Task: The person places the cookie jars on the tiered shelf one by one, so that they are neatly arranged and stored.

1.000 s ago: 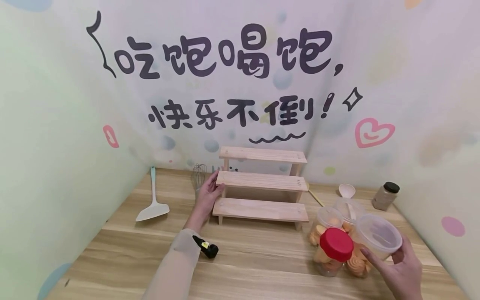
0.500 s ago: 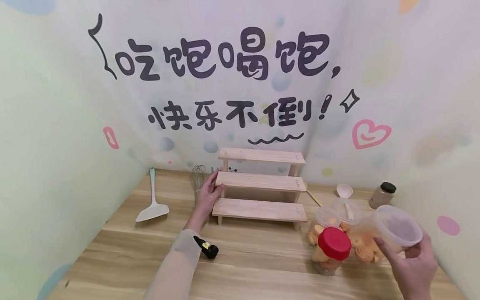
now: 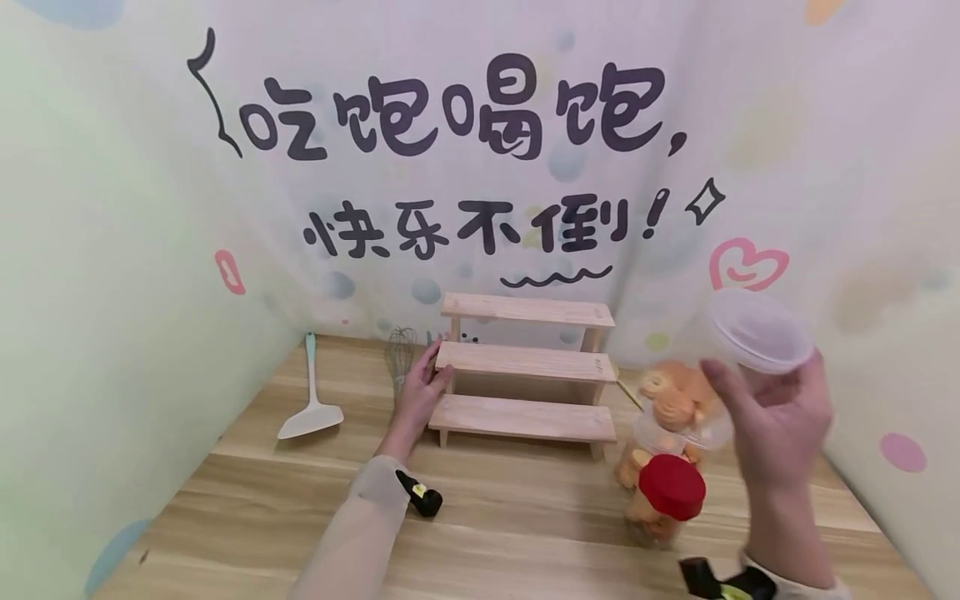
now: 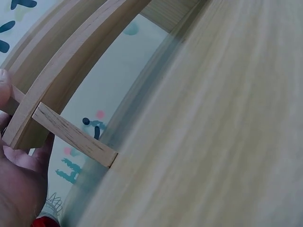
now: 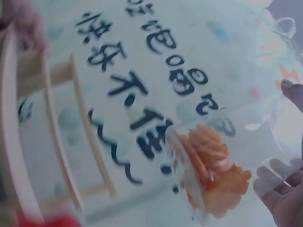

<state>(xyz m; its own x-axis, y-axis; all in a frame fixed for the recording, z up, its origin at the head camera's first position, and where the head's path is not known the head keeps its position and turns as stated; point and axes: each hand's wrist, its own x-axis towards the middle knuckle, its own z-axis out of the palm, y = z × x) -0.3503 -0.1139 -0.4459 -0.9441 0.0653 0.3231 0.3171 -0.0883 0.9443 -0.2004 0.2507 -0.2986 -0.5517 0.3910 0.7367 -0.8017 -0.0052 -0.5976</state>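
Observation:
A pale wooden three-tier rack stands on the table against the back wall. My left hand grips the left end of its middle board, with the thumb and fingers around the edge in the left wrist view. In my right hand is a clear plastic jar, held tilted above the table, its translucent lid toward me. Orange swirl-shaped cookies sit at the jar's far end. Below it stand a red-lidded jar and clear-lidded jars, partly hidden.
On the left lie a white turner with a mint handle and a wire whisk. A thin yellow handle shows beside the rack's right end. Fabric walls bound the table.
My right hand has lifted the clear jar off the table, first shifting right, then up and toward the rack. The left hand has kept its hold on the rack.

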